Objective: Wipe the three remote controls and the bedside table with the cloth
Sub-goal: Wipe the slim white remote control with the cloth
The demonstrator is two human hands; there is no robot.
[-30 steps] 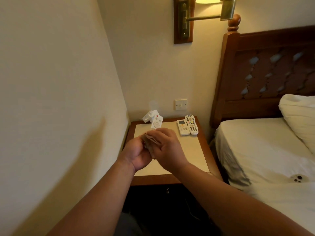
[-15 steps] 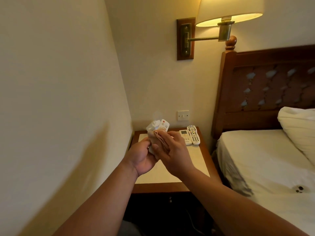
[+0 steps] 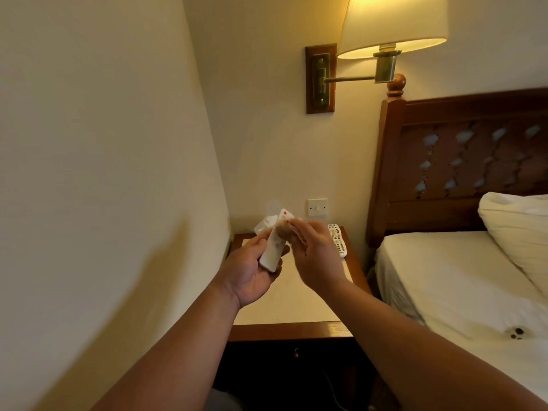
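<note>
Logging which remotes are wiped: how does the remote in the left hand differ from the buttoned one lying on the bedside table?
The held remote is up in the left hand; the table remote lies flat on the bedside table. The held remote shows one red button; the table remote has many. The cloth in the right hand touches only the held remote. Both are white.

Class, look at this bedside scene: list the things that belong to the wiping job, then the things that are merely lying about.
Part of the job: white remote held in the left hand; cloth in the right hand; buttoned remote; bedside table.

Just there: wall lamp; wall switch; pillow; headboard.
</note>
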